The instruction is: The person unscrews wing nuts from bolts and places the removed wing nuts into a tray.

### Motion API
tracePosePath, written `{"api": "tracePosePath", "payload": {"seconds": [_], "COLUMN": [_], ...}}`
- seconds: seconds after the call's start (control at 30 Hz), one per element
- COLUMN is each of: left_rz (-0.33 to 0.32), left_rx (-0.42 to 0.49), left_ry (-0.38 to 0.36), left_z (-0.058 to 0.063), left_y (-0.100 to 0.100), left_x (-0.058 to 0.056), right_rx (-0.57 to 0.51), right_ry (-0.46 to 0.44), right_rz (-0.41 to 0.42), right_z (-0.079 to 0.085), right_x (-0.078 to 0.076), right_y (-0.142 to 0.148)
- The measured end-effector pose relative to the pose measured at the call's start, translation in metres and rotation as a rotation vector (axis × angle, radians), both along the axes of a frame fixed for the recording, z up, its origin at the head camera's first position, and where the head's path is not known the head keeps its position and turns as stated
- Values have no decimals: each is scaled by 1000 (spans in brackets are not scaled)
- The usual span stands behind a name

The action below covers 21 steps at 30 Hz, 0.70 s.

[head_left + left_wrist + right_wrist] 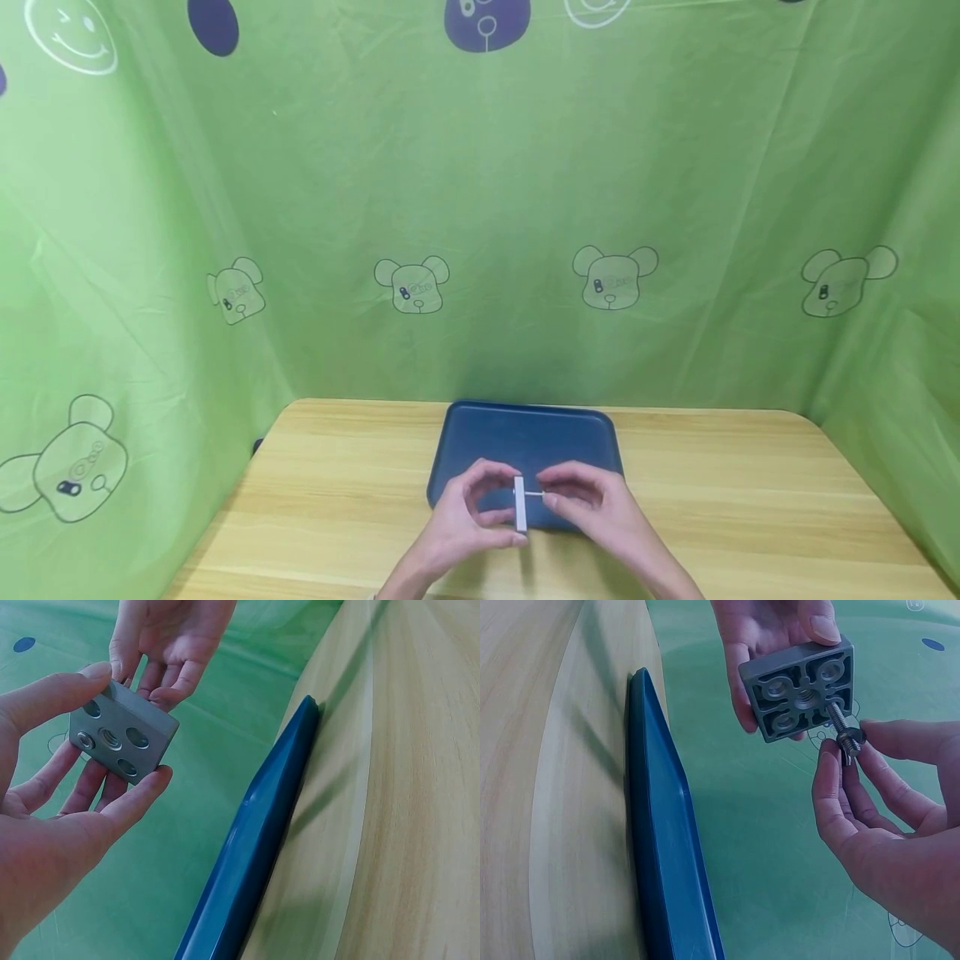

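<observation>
- The left hand (453, 518) grips a grey block (521, 504) by its edges, up over the blue tray's (528, 429) near side
- The right hand (602, 510) pinches the free end of a bolt (838, 718), where a ring-like piece (850, 737), perhaps a nut, sits
- The bolt is through one corner hole; with the ring-like piece apart from the block, that fastening looks unfinished
- Three other corner holes and the centre hole carry no bolt
- No brand shows; tiny marks on the green curtain's (510, 183) printed bears are unreadable
</observation>
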<state>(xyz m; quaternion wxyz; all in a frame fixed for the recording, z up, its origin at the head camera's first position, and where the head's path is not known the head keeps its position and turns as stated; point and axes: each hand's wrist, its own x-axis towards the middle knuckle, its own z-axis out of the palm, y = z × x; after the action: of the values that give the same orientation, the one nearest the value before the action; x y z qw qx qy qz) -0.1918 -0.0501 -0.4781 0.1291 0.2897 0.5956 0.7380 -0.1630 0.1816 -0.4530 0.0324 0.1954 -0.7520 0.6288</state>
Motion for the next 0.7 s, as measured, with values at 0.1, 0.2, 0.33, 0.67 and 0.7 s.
{"api": "tracePosePath", "payload": {"seconds": [0.1, 0.2, 0.33, 0.67, 0.7], "left_rz": [-2, -4, -6, -4, -5], "left_rx": [5, 9, 17, 14, 16], "left_ry": [1, 3, 3, 3, 3], "left_z": [-1, -2, -2, 0, 0], "left_y": [0, 0, 0, -1, -1], "left_x": [-1, -1, -1, -1, -1], "right_rx": [-6, -7, -7, -20, -21], "right_ry": [-2, -16, -28, 17, 25], "right_rz": [10, 14, 19, 40, 40], "right_z": [0, 0, 1, -1, -1], "right_x": [0, 0, 0, -2, -3], "right_y": [0, 0, 0, -1, -1]}}
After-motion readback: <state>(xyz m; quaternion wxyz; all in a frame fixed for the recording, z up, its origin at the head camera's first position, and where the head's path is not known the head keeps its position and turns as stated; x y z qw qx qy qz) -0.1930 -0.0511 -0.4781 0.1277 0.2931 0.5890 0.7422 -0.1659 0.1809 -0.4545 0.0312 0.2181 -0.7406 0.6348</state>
